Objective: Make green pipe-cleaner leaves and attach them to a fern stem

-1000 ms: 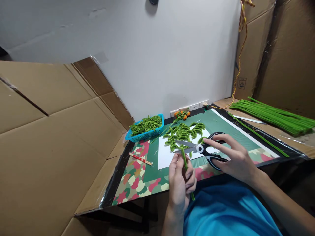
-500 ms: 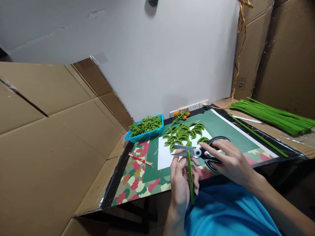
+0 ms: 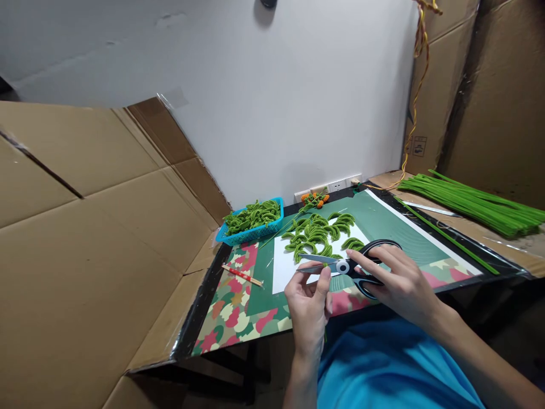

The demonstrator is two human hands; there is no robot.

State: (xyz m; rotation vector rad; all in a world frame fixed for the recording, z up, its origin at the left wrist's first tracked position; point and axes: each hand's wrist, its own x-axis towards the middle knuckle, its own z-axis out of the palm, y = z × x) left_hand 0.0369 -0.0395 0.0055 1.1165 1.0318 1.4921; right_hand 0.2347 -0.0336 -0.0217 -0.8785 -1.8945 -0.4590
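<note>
Green strip [image 3: 326, 264], pinched in the left hand [image 3: 309, 307] seemingly for steadiness, sits at the scissors [image 3: 343, 267] the right hand [image 3: 402, 278] grips.

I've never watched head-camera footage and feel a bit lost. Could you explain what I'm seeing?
There's no machine here: these are a person's two bare hands, seen by a camera worn on the head, looking forward and down. The right hand holds scissors. The left hand holds a fuzzy green stem, mostly hidden, at the blades. On the table are a white sheet bearing curved green pieces and a blue basket. A bundle of long green stems lies to the right.
</note>
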